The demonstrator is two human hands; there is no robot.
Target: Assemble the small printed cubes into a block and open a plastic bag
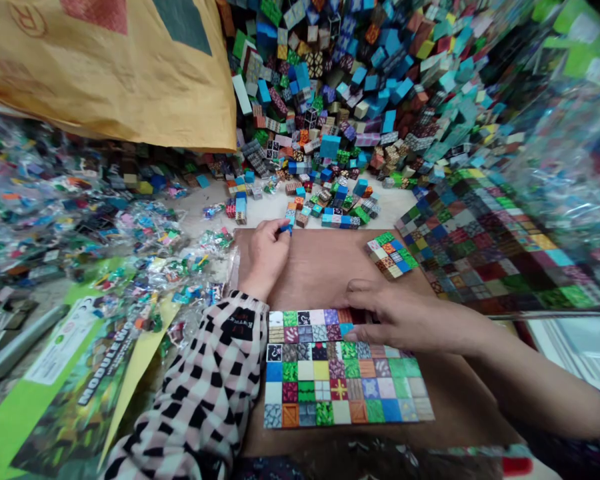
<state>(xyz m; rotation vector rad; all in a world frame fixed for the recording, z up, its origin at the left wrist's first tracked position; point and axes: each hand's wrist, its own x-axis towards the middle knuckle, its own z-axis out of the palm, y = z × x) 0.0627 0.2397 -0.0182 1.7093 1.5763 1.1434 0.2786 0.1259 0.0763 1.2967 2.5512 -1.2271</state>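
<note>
Printed toy cubes form a flat patterned grid [330,387] on a brown board [315,267]. My right hand [400,317] reaches in from the right over the grid's upper rows. Its thumb and fingers straddle cubes at the end of those rows, and a light-blue cube [347,329] shows by the thumb tip. My left hand [270,250], below a checked sleeve, is at the board's far edge. Its fingers are closed around a small blue cube [285,229], partly hidden, beside loose cubes. A smaller cube block [391,255] sits at the board's upper right.
A big heap of loose cubes [330,100] rises behind the board. Small plastic-bagged parts [145,227] cover the left, with a green printed package [80,373] below. A yellow-brown paper bag [110,73] overhangs the upper left. A large cube-patterned panel [485,247] lies right.
</note>
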